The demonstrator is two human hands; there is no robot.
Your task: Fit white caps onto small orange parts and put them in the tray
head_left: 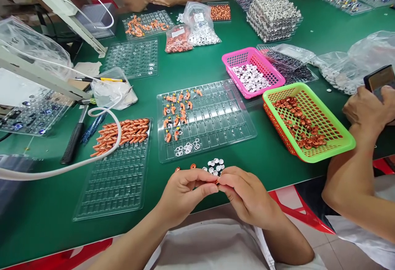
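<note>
Close to the table's front edge, my left hand (189,192) and my right hand (245,194) meet at the fingertips. Both pinch a small orange-brown part (217,183), mostly hidden by the fingers. Just beyond them lies a cluster of white round discs (215,165). A loose copper-coloured ring piece (193,166) rests to the left of the discs. Farther off is a clear plastic tray (212,128). Orange curved parts (182,107) fill some of its left pockets, and white rings (187,147) are grouped in its front row.
A green basket (339,138) of copper-coloured pieces and a pink basket (230,62) of white discs stand right. Left are a tray of copper parts (123,132), a white cable (106,151) and a black-handled hammer (73,142). A co-worker's hand with a phone (381,81) is at right.
</note>
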